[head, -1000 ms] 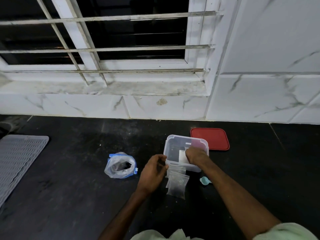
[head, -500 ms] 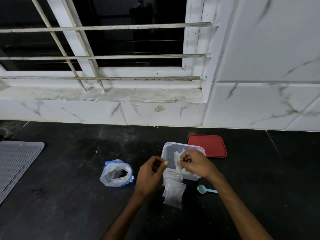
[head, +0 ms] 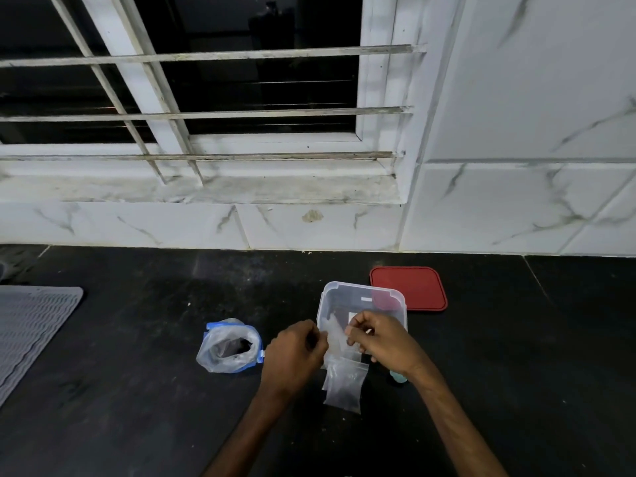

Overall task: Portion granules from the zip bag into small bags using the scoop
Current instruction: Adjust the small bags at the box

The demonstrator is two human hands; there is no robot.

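Left hand and right hand each pinch one small bag over the tub's near wall, probably prying it open for filling, while the zip bag sits open left of the tub.

The left hand and the right hand are bare, and so are both wrists. Behind each hand a bare forearm runs to the lower edge of the view. The left forearm looks smooth and evenly rounded. The right forearm shows faint lengthwise ridges, vein or tendon, just behind the wrist. Knuckles on both hands stand out as low bumps.
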